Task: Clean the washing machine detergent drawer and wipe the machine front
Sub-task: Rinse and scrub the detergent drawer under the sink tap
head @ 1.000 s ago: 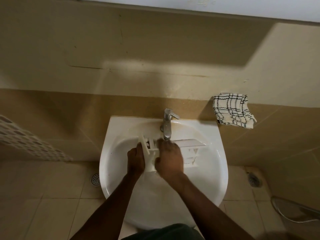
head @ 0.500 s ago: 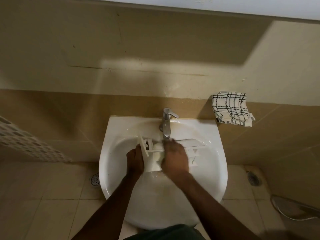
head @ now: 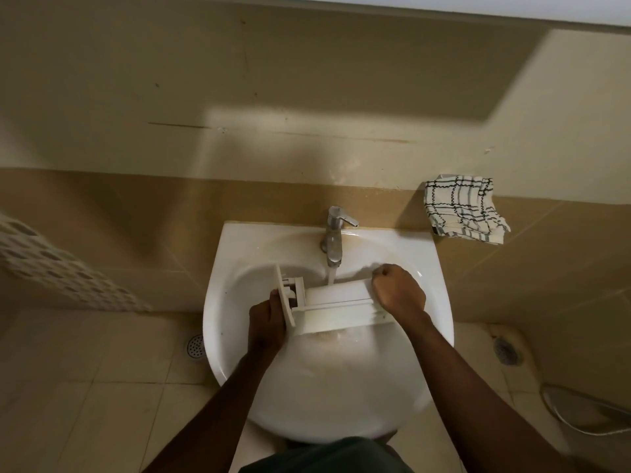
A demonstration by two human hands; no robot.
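White detergent drawer [head: 336, 307] held between both hands over the basin [head: 239, 254], left hand [head: 268, 322] gripped its front panel, right hand [head: 397, 290] fisted on its far end, tap [head: 334, 233] ran onto it, checked cloth [head: 462, 209] beyond the right hand.

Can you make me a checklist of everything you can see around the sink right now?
Surface: white sink, water pooling in the bowl.
Job's things: white drawer held over the bowl under the tap's running stream; checked cloth on the ledge to the right, apart from the sink.
Clutter: nothing seen.
Grippers: left hand grips the drawer's front panel; right hand closed at the drawer's far end.
Cables: white hose on the floor, far right.
Surroundings: tiled wall and floor, floor drain left of the sink, another drain right.
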